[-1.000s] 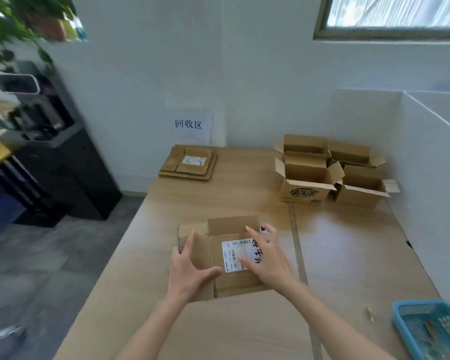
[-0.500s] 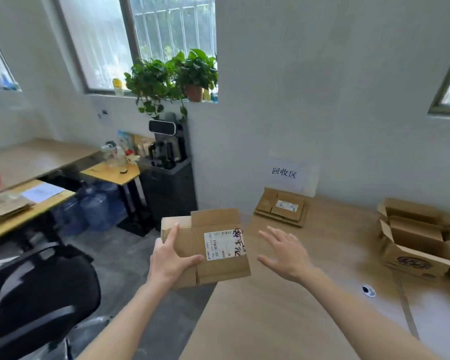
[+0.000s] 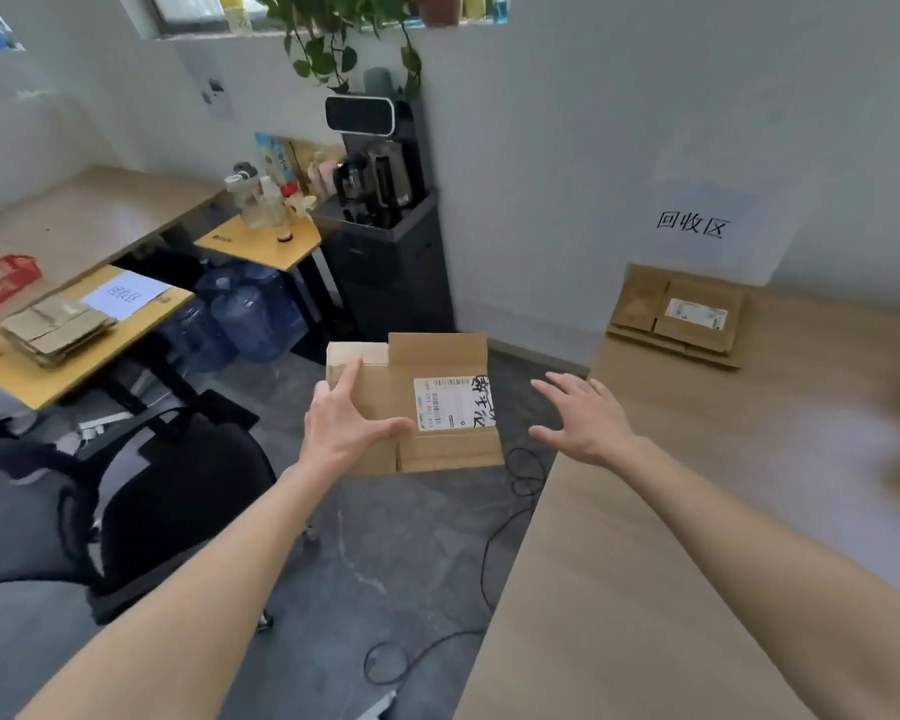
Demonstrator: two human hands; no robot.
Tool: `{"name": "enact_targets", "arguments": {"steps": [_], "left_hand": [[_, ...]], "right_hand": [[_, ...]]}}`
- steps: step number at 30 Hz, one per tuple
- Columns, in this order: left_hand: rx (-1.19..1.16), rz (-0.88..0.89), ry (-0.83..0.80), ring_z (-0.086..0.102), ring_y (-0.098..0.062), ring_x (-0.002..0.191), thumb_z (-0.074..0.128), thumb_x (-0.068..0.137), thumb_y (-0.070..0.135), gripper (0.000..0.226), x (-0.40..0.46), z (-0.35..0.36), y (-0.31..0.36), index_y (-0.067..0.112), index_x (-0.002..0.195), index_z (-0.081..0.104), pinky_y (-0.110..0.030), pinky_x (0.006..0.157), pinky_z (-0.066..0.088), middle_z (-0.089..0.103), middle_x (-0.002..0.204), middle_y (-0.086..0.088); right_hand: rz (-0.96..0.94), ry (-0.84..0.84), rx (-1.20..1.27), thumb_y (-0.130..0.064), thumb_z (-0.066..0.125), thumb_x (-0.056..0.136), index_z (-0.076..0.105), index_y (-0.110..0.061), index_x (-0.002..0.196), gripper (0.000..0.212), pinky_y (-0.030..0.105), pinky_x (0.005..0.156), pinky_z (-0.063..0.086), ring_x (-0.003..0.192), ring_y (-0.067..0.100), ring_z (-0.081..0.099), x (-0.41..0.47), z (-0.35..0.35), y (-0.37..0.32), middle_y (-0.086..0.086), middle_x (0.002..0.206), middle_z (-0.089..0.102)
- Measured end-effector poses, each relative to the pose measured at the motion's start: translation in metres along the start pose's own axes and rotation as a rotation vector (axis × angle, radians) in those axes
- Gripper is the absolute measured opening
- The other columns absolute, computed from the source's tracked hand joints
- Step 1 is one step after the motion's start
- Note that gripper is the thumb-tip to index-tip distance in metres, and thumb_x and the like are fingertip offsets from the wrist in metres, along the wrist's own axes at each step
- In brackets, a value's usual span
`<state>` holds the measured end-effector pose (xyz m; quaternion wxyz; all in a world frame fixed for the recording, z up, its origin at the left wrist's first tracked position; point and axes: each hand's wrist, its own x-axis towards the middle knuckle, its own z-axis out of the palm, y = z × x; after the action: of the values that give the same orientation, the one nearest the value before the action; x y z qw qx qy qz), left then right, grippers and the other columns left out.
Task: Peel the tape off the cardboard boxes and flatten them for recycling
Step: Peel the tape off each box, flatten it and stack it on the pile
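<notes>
My left hand (image 3: 346,426) grips a flattened brown cardboard box (image 3: 440,449) with a white shipping label, holding it in the air over the floor, left of the wooden table (image 3: 697,511). Its thumb lies on the box's top face and the forefinger points along the top. To the right of the box, my right hand (image 3: 585,420) hovers with fingers spread and holds nothing. A stack of flattened boxes (image 3: 679,319) lies at the table's far corner under a paper wall sign.
A black office chair (image 3: 178,491) stands at lower left. Black cables (image 3: 489,553) trail on the grey floor. A yellow side table (image 3: 74,335) at left carries more flattened cardboard and a sign. Water bottles and a dark cabinet with a coffee machine (image 3: 380,200) stand behind.
The box left the table, carried left by my left hand. My right hand let go of it and now hovers open. The view swung left, away from the open boxes.
</notes>
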<state>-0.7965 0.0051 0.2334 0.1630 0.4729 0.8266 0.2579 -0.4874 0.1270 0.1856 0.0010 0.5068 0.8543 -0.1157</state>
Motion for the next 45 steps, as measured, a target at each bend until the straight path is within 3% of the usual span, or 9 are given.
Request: {"name": "enact_targets", "arguments": {"steps": [9,22,28,35,42,45], "left_hand": [[-0.051,0.003,-0.201,0.05,-0.031,0.117,0.087,0.052,0.071,0.124,0.058,0.093,0.028,0.048,0.154,0.022,-0.043,0.092,0.046,0.039,0.114,0.001],[-0.109,0.278,-0.444,0.047,-0.037,0.127,0.086,0.051,0.074,0.124,0.162,0.238,0.221,0.055,0.152,0.018,-0.051,0.102,0.045,0.041,0.124,0.0],[-0.114,0.359,-0.525,0.039,-0.041,0.139,0.086,0.05,0.075,0.125,0.237,0.332,0.291,0.055,0.152,0.016,-0.057,0.108,0.04,0.037,0.151,-0.008],[-0.147,0.387,-0.598,0.039,-0.037,0.141,0.086,0.05,0.074,0.13,0.341,0.468,0.344,0.05,0.156,0.015,-0.052,0.112,0.036,0.034,0.152,-0.009],[-0.174,0.393,-0.602,0.033,-0.033,0.146,0.086,0.052,0.072,0.13,0.399,0.58,0.366,0.045,0.157,0.016,-0.045,0.116,0.032,0.031,0.157,-0.012],[-0.097,0.455,-0.605,0.042,-0.031,0.138,0.085,0.053,0.073,0.127,0.405,0.608,0.361,0.045,0.156,0.017,-0.04,0.106,0.041,0.032,0.148,-0.01]], "right_hand": [[0.115,-0.047,0.037,-0.06,0.051,0.096,0.033,-0.028,0.156,0.071,0.04,0.121,0.023,0.149,0.02,0.029,0.02,0.035,0.058,0.001,0.162,0.033],[0.505,0.08,0.075,-0.059,0.048,0.097,0.026,-0.033,0.158,0.069,0.037,0.122,0.017,0.151,0.017,0.023,0.023,-0.025,0.216,-0.005,0.165,0.025],[0.583,0.105,0.066,-0.06,0.047,0.097,0.027,-0.037,0.157,0.067,0.037,0.123,0.016,0.15,0.018,0.025,0.09,-0.037,0.289,-0.007,0.165,0.026],[0.691,0.113,0.186,-0.056,0.051,0.096,0.029,-0.039,0.155,0.066,0.041,0.119,0.026,0.144,0.021,0.036,0.21,0.004,0.388,-0.01,0.163,0.029],[0.723,0.082,0.168,-0.061,0.051,0.094,0.026,-0.045,0.155,0.068,0.039,0.12,0.021,0.147,0.02,0.028,0.293,0.063,0.471,-0.013,0.165,0.021],[0.691,0.094,0.164,-0.063,0.051,0.092,0.02,-0.047,0.156,0.073,0.039,0.121,0.015,0.151,0.021,0.019,0.313,0.087,0.489,-0.009,0.167,0.014]]}}
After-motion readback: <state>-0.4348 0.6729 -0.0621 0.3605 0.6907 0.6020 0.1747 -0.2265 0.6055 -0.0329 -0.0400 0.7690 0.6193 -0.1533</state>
